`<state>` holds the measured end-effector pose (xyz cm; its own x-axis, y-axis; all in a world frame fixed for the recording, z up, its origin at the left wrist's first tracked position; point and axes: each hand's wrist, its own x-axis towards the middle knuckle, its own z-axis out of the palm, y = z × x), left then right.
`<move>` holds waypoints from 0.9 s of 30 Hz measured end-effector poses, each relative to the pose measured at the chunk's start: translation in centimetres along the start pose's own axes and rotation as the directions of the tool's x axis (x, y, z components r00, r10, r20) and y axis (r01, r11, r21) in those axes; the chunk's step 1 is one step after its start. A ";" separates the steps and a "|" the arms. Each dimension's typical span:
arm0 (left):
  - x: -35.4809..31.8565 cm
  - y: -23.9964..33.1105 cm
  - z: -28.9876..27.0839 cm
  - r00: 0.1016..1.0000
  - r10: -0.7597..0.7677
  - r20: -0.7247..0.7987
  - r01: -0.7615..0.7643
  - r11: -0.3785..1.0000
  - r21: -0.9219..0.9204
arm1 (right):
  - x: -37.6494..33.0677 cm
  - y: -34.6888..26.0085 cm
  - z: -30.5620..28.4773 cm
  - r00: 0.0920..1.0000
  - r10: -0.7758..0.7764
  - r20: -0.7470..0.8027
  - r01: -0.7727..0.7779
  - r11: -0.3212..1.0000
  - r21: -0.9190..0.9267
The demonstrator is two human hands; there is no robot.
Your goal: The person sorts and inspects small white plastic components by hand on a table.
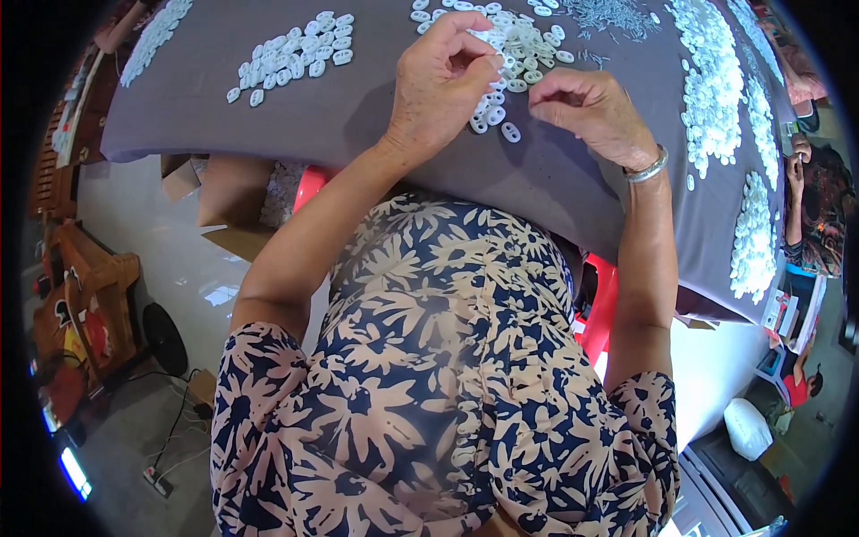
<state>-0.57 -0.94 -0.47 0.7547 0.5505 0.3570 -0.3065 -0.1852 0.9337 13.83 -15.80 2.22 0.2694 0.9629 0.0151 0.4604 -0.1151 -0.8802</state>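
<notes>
My left hand (443, 85) is over the far edge of the lap side of the table, thumb and fingertips pinched together. Whatever the pinch holds blends into the white pieces behind it. To its right, my right hand (591, 109) is also closed in a pinch, and what it grips is too small to name. A silvery bracelet (648, 166) circles that wrist. Between and beyond the hands lies a heap of small white oval plastic pieces (528, 54), each with two holes. One loose oval piece (511, 132) lies nearest me.
Another batch of oval pieces (300, 52) lies left on the grey tablecloth (179, 112). Thin grey pins (617, 18) are scattered at the back. Long white heaps (713, 89) cover the right side. A cardboard box (234, 190) and a red stool (598, 309) stand below the table.
</notes>
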 end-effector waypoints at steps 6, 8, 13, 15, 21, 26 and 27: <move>0.1 -0.7 -0.4 1.000 -0.013 0.007 0.013 1.000 -0.009 | -0.3 -0.4 0.9 0.994 0.024 0.111 -0.009 0.991 -0.133; 0.1 -0.7 -0.1 1.000 -0.010 0.001 0.010 0.999 -0.045 | -0.3 -0.7 1.4 0.997 0.034 0.075 -0.021 0.987 -0.161; 0.1 -0.3 -0.2 0.997 -0.077 -0.011 0.075 0.992 -0.105 | -0.2 -1.3 3.0 0.999 -0.050 -0.010 0.041 0.901 -0.432; 0.1 -0.1 -0.1 0.995 -0.098 -0.013 0.096 0.989 -0.115 | -0.4 -1.0 3.2 0.995 -0.100 -0.028 0.081 0.917 -0.390; 0.1 0.0 -0.1 0.996 -0.085 -0.005 0.084 0.995 -0.060 | -0.9 -0.8 2.9 0.992 -0.099 -0.080 0.056 0.904 -0.424; 0.1 -0.3 -0.1 0.999 -0.033 -0.020 0.032 0.999 -0.043 | -1.3 -0.2 1.6 0.984 -0.128 -0.125 0.065 0.906 -0.418; 0.0 -0.3 -0.2 0.999 -0.030 -0.020 0.029 0.999 -0.044 | -1.4 -0.2 1.5 0.981 -0.149 -0.128 0.082 0.903 -0.422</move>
<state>-0.54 -0.72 -0.72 0.7520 0.5719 0.3279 -0.3096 -0.1327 0.9416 12.12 -16.72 1.63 0.3036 0.9301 0.2067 0.7947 -0.1275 -0.5934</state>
